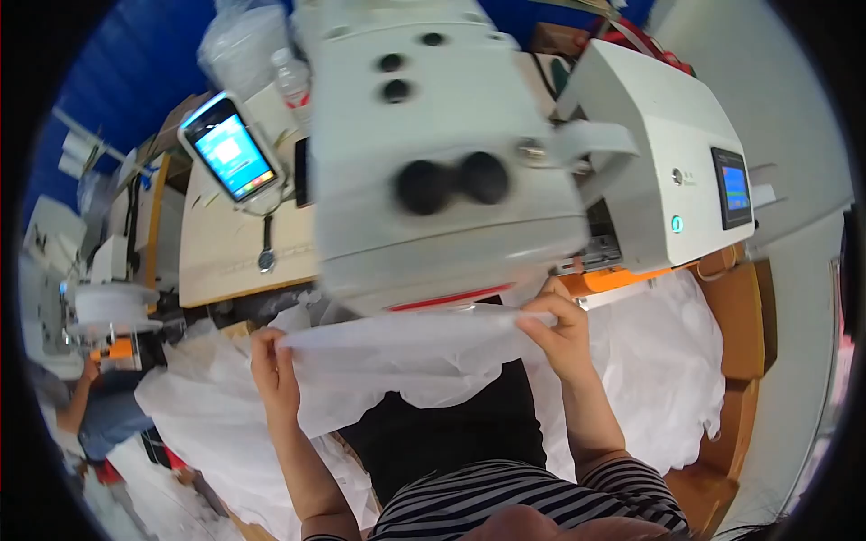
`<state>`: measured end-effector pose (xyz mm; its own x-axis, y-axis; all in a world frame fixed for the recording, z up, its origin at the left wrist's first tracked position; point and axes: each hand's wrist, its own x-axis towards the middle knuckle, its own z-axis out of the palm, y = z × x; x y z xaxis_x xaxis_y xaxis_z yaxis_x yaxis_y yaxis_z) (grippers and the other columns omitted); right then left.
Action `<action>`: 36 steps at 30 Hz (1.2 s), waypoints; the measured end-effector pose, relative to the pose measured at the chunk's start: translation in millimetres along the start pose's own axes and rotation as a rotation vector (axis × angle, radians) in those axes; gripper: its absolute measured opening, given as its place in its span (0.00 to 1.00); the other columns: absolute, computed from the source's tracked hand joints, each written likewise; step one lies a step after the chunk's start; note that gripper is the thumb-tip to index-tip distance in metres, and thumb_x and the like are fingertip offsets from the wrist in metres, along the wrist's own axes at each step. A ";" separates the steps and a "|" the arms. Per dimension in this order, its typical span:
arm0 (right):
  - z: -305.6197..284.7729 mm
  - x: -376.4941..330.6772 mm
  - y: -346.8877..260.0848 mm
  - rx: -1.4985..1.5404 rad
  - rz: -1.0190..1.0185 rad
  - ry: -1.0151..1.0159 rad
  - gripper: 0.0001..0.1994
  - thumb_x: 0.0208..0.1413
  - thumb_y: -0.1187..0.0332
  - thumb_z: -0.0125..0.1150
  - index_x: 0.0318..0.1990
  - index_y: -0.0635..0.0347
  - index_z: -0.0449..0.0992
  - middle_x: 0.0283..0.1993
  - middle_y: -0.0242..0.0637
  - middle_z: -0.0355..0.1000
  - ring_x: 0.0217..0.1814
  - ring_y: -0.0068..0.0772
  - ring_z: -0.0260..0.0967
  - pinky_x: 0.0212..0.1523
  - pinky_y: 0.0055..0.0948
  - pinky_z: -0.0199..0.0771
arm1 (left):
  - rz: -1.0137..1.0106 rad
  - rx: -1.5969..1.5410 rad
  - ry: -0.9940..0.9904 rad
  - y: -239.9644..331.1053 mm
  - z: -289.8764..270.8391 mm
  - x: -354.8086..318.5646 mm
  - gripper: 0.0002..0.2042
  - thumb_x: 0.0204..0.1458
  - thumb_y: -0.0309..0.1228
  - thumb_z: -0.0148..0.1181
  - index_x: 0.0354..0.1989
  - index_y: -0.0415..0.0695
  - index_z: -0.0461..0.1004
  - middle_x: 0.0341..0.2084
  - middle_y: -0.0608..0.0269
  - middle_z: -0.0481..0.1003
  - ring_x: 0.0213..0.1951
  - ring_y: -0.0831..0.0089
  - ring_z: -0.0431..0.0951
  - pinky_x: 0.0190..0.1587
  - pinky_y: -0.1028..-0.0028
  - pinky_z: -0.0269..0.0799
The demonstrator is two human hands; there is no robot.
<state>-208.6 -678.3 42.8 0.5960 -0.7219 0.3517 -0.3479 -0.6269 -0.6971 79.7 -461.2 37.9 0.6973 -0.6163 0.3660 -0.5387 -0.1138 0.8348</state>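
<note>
Between my two hands a sheet of thin white fabric [406,347] is stretched across, just in front of a large white sewing machine [361,207]. My left hand [273,361] pinches its left edge between thumb and fingers. At the right end, my right hand [557,329] grips the fabric's upper edge, close under the machine's front. The lower part of the cloth hangs over my lap. The machine's head hides its needle area and whatever lies behind it.
A control unit with a screen [230,149] and a wristwatch [266,260] lie on the wooden table [212,270]. At right stands a white machine housing [658,153]. White fabric [649,370] is heaped at my right. A co-worker's arm [79,397] shows at far left.
</note>
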 end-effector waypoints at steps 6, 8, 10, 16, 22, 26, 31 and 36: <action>-48.3 -28.2 -4.3 0.628 0.735 0.205 0.06 0.53 0.70 0.58 0.32 0.62 0.70 0.28 0.29 0.63 0.35 0.25 0.60 0.35 0.24 0.60 | 0.081 0.303 -0.346 47.4 10.2 13.2 0.12 0.34 0.16 0.56 0.31 0.40 0.74 0.29 0.59 0.67 0.35 0.63 0.71 0.36 0.71 0.66; -47.9 -42.3 7.6 0.485 0.694 0.313 0.05 0.53 0.70 0.58 0.32 0.61 0.70 0.29 0.32 0.64 0.36 0.29 0.61 0.36 0.26 0.60 | 0.317 0.355 -0.378 59.9 27.1 8.2 0.12 0.33 0.16 0.56 0.30 0.40 0.74 0.29 0.58 0.68 0.32 0.62 0.71 0.30 0.70 0.67; -48.5 -39.9 17.4 0.341 0.659 0.401 0.05 0.53 0.69 0.57 0.33 0.61 0.71 0.29 0.35 0.65 0.36 0.32 0.61 0.37 0.28 0.60 | 0.348 0.319 -0.365 67.3 55.7 17.9 0.12 0.34 0.15 0.57 0.30 0.40 0.74 0.29 0.58 0.68 0.31 0.61 0.71 0.29 0.69 0.67; -36.2 -11.9 36.7 -0.690 0.103 0.409 0.07 0.49 0.69 0.59 0.35 0.61 0.72 0.37 0.43 0.67 0.42 0.46 0.60 0.45 0.41 0.57 | 0.176 0.298 -0.293 35.4 64.6 9.7 0.10 0.38 0.16 0.57 0.31 0.41 0.73 0.30 0.55 0.69 0.32 0.58 0.72 0.32 0.66 0.68; -38.1 -10.1 32.4 -0.872 0.095 0.455 0.09 0.49 0.70 0.58 0.38 0.61 0.72 0.44 0.42 0.66 0.47 0.48 0.59 0.50 0.47 0.53 | 0.279 0.373 -0.241 41.0 76.9 12.0 0.08 0.40 0.17 0.55 0.31 0.40 0.70 0.30 0.54 0.69 0.33 0.54 0.72 0.35 0.62 0.69; -36.7 -42.3 13.7 -0.788 0.087 0.613 0.13 0.47 0.71 0.59 0.41 0.60 0.68 0.43 0.41 0.66 0.49 0.47 0.59 0.53 0.48 0.50 | 0.292 0.453 -0.232 14.7 84.7 -4.1 0.08 0.44 0.19 0.52 0.34 0.41 0.71 0.32 0.51 0.70 0.35 0.50 0.72 0.36 0.59 0.69; 28.8 -3.1 -25.6 -0.518 -0.168 0.215 0.07 0.44 0.72 0.58 0.32 0.55 0.68 0.26 0.38 0.69 0.32 0.43 0.69 0.33 0.43 0.65 | 0.085 0.558 -0.561 -12.2 65.1 -45.0 0.10 0.47 0.23 0.52 0.39 0.39 0.70 0.28 0.46 0.72 0.33 0.46 0.72 0.34 0.55 0.68; 31.8 -25.6 -17.3 -0.053 0.157 0.166 0.10 0.57 0.62 0.53 0.37 0.56 0.64 0.23 0.43 0.70 0.23 0.47 0.69 0.22 0.40 0.67 | 0.024 0.814 -0.539 -80.1 65.8 -58.3 0.12 0.55 0.33 0.46 0.31 0.36 0.70 0.22 0.46 0.75 0.23 0.49 0.74 0.25 0.56 0.68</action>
<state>-194.8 -639.6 26.0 0.4061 -0.8473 0.3422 -0.4670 -0.5143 -0.7193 51.0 -467.4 -77.3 0.4813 -0.8762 -0.0266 -0.8529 -0.4751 0.2162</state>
